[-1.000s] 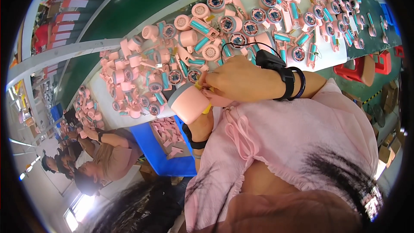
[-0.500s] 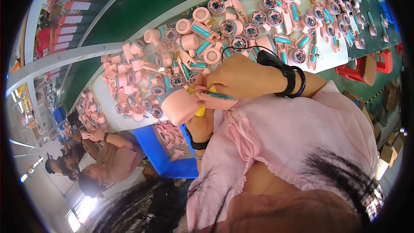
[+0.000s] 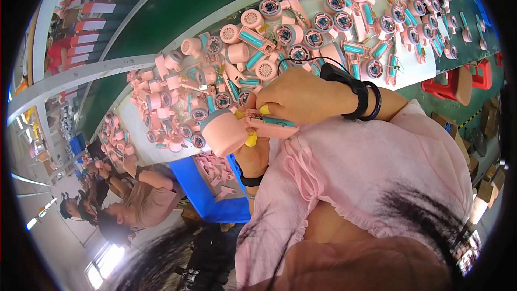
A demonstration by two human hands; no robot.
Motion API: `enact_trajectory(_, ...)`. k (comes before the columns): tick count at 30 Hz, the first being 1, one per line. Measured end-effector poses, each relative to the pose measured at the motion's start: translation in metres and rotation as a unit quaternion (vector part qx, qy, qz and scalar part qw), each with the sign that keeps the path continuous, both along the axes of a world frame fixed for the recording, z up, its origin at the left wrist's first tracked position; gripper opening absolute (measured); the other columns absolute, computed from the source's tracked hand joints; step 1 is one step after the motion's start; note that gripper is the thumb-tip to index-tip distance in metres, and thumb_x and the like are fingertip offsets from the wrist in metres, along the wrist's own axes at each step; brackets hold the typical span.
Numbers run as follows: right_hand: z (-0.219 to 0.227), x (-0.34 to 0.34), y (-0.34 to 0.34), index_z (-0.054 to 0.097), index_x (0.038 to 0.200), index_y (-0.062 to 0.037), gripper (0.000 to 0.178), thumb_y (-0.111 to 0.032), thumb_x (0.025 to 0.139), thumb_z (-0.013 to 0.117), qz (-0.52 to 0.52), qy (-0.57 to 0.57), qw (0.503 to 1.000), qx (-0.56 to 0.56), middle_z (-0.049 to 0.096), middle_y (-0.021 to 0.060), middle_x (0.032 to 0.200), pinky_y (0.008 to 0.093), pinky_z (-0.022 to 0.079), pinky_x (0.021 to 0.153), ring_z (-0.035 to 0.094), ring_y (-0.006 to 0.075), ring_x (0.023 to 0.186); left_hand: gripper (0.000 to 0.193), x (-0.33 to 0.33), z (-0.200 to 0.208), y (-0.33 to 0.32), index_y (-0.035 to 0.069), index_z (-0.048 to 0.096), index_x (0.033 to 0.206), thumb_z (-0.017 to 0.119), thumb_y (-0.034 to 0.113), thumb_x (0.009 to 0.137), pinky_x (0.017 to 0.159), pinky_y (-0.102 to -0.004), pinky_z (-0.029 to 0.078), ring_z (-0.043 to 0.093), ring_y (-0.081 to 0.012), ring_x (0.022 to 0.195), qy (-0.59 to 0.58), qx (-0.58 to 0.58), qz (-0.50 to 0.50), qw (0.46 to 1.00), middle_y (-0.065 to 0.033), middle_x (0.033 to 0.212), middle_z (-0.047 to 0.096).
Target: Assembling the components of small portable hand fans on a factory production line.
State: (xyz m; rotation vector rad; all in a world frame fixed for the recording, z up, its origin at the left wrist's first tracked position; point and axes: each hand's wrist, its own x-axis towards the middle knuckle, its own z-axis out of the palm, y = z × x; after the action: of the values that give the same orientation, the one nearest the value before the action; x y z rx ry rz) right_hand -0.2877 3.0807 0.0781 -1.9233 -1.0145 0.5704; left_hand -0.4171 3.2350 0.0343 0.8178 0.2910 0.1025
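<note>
A pink handheld fan (image 3: 225, 132) with a grey-rimmed round head is held in front of my chest, its open handle pointing right with a teal cell inside. My left hand (image 3: 253, 157) grips it from below, at the neck between head and handle. Over the top, my right hand (image 3: 291, 94) has bent fingers pinched at the same neck. Yellow covers sit on several fingertips. What the right fingertips press on is too small to make out. A black wrist strap (image 3: 350, 89) with a thin cord is on my right wrist.
Many pink fan units with teal cells cover the white-topped bench (image 3: 417, 73). A blue bin (image 3: 207, 205) of small pink parts stands below its near edge. A metal post (image 3: 81, 73) rises at left; co-workers (image 3: 151, 196) sit beyond. Red stools (image 3: 444, 89) stand at right.
The fan and both hands have shifted very slightly right in the picture, with the grip unchanged. At left a co-worker's arms have moved, one hand now reaching toward the parts on the bench.
</note>
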Motion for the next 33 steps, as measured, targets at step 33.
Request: enact_trajectory(33, -0.005, -0.016, 0.002, 0.063, 0.096, -0.0094, 0.028, -0.036, 0.089, 0.056, -0.026, -0.159, 0.98, 0.113, 0.064, 0.006, 0.078, 0.0398, 0.048, 0.053, 0.064, 0.0268, 0.068, 0.043, -0.003, -0.002, -0.002, 0.003, 0.044, 0.131, 0.059, 0.014, 0.091, 0.105, -0.0415, 0.041, 0.049, -0.0255, 0.122, -0.01, -0.019, 0.034, 0.999, -0.0147, 0.135, 0.048)
